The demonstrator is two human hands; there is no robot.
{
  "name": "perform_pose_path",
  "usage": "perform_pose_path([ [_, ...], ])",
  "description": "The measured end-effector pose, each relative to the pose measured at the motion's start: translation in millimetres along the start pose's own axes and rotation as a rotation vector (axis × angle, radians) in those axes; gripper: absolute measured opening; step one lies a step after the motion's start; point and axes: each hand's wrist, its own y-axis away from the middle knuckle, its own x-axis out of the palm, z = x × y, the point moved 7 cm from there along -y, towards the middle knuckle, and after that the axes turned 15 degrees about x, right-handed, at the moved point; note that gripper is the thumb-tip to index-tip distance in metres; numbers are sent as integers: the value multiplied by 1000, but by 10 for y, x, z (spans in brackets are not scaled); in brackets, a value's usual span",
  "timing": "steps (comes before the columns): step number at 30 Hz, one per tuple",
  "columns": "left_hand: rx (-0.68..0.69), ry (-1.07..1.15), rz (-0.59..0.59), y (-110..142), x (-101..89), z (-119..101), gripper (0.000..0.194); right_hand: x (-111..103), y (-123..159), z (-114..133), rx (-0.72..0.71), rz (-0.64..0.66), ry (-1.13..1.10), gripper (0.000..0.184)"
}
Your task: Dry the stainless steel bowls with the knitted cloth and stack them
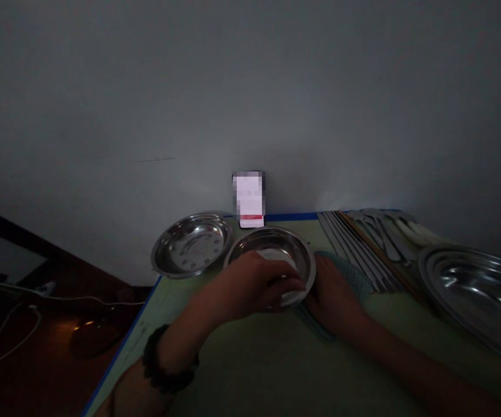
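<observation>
Left hand (256, 282) curled over metal bowl (282, 244), right hand (333, 296) at cloth (357, 273); can't tell either grip's closure. Bowl-handling apparently underway; next move calls for steadiness.

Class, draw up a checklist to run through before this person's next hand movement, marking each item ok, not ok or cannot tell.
1. Left hand at the middle metal bowl: ok.
2. Left hand's grip on that bowl firm: cannot tell.
3. Right hand at the teal cloth: ok.
4. Phone screen lit: ok.
5. Bright lighting: not ok, the scene is dim.
</observation>
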Motion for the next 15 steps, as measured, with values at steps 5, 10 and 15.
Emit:
perform_pose_path([
  [5, -26, 87, 46, 15, 59, 119, 35, 5, 8, 4, 6, -4, -12, 29],
  [10, 117, 527, 74, 25, -36, -171, 11, 2, -8, -15, 44, 28, -19, 31],
  [15, 87, 328, 119, -1, 11, -175, 23, 17, -40, -63, 99, 63, -45, 27],
])
